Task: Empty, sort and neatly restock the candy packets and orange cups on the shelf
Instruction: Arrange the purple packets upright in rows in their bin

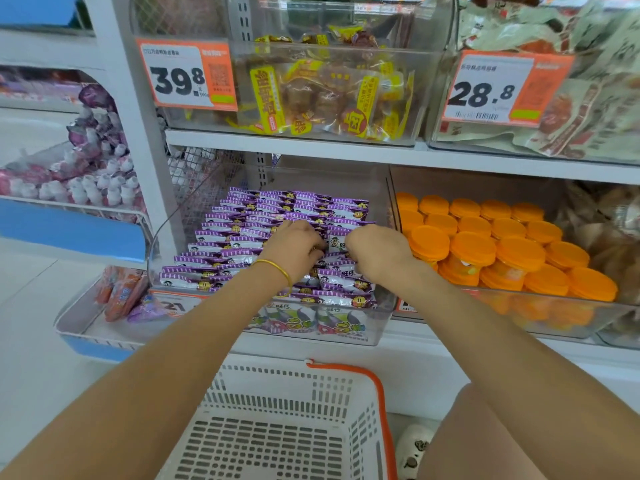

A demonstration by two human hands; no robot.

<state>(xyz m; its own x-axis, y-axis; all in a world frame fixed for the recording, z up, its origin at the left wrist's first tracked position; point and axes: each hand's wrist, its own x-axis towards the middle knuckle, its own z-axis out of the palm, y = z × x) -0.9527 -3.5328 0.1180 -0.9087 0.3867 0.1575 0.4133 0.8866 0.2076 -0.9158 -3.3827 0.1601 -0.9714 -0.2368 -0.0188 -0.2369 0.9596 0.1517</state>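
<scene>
On the shelf (294, 142), candy packets (277, 216) lie in tidy rows, orange cups (502, 244) right of them; left hand (298, 244) and right hand (377, 251) pinch packets; restocking looks nearly done.

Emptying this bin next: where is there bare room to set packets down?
The white basket below the shelf is bare inside. The tray at lower left has bare floor beside its few packets. Crowded: the purple candy packets, gripped by left hand and right hand, and the orange cups.
</scene>
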